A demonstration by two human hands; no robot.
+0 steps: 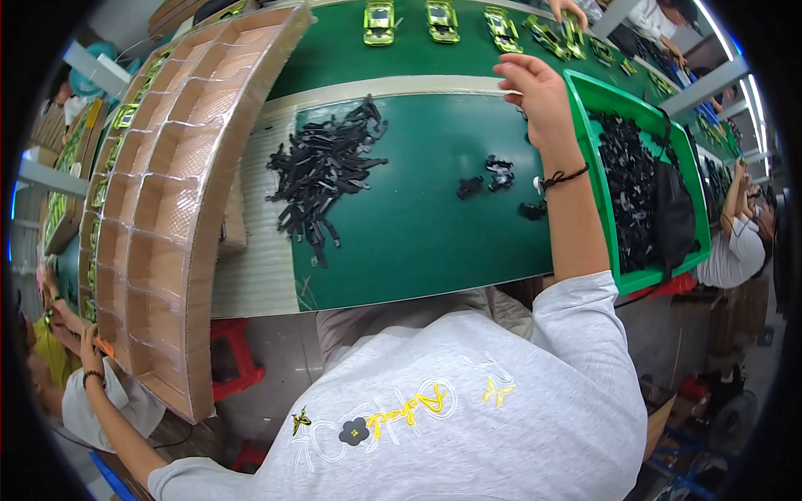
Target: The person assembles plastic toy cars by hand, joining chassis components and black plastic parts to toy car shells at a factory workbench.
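Observation:
My right hand [539,96] is raised over the far side of the table, next to the green bin's corner. Its fingers reach left with a gap to the thumb, and they hold nothing. Beyond it, bright green toy car bodies [503,32] stand in a row on the green surface. My left hand [91,355] is far out to the left, at the outer lower edge of a divided cardboard tray [200,242]. A small orange thing [104,346] shows beside its fingers; whether they grip it or the tray is unclear. Green cars [125,115] sit in the tray's outer compartments.
A heap of black plastic strips [322,167] lies on the green table mat [418,242]. Small black parts [499,173] lie nearer my right arm. A green bin [603,209] full of black parts stands at right. Other people [735,242] work around; another hand [570,12] touches the far cars.

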